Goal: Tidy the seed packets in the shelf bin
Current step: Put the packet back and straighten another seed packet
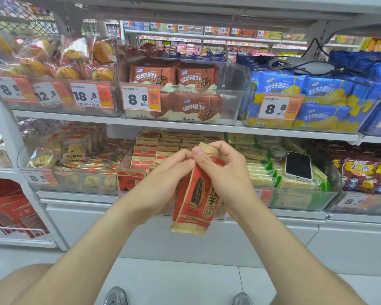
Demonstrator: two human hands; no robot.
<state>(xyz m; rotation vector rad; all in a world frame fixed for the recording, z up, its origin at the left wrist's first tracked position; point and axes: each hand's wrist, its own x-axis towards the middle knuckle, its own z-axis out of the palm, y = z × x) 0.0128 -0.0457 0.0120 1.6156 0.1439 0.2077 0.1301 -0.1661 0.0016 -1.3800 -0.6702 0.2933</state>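
A small stack of red-and-tan sunflower seed packets [196, 199] hangs upright in front of the lower shelf. My right hand [220, 170] grips the stack's top edge, thumb on the front. My left hand [163, 175] holds the same stack from the left side, fingers curled against it. Behind my hands stands the clear shelf bin [128, 159] with several more seed packets [150, 150] standing in rows, tops up. One packet [130, 179] leans at the bin's front left.
A phone [298, 165] lies on green-and-cream packets in the bin to the right. Cake packs fill the bin [79, 181] on the left. The upper shelf [185, 125] carries biscuit bins with price tags. White floor and my shoes lie below.
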